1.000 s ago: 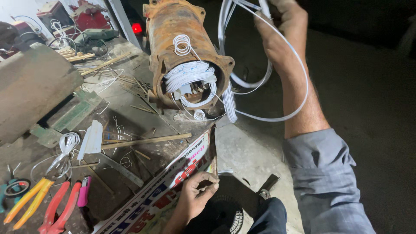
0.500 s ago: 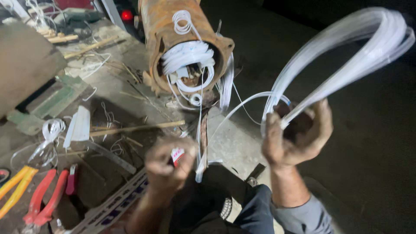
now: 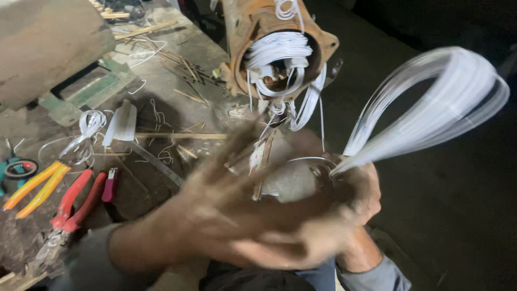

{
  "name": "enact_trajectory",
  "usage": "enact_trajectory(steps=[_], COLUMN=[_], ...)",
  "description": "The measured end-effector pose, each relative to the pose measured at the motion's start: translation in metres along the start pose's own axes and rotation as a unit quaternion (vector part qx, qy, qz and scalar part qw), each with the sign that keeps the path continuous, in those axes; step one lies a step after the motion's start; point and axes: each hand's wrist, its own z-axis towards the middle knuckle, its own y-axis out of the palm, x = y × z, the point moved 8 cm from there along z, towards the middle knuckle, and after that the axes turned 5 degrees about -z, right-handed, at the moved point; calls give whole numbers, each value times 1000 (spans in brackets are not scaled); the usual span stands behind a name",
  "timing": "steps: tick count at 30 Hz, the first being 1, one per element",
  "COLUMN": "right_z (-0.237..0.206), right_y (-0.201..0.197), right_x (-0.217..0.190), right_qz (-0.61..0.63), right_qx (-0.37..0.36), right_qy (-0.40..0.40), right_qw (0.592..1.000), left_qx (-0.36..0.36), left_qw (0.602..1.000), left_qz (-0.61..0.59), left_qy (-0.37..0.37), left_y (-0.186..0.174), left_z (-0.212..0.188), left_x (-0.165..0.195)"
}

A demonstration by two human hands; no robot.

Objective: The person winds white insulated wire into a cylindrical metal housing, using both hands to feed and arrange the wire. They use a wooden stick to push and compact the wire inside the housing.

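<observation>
wire in a white looped bundle [image 3: 431, 102] arcs across the right of the frame, its gathered end gripped in the closed fingers of the right hand [image 3: 358, 191]. left hand [image 3: 226, 199] crosses the lower centre, badly blurred; its fingers seem spread, holding nothing. rusty motor housing [image 3: 280, 43] with white windings sits top centre, pliers [image 3: 75, 199] lower left.

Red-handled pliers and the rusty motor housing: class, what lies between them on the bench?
In the head view, between red-handled pliers and motor housing: a white paper scrap, a wooden stick.
</observation>
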Motion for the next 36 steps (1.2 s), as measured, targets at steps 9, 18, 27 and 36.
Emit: enact_trajectory(steps=[9,18,27,36], right_z=[-15,19,62,28], right_y=[-31,-40,41,5], right_x=[0,70,77,123], right_qz=[71,154,290,431], right_qx=[-16,7,-156,2], right_qy=[-8,-57,48,248], right_qw=[997,986,943,867], left_qx=[-265,-186,159,147], left_qw=[949,928,679,587], left_qz=[101,-241,-593,-626], left_qy=[135,-217,-402,-492], left_y=[35,20,33,27], left_z=[8,-43,-102,-127], left_x=[-14,-41,-13,-30])
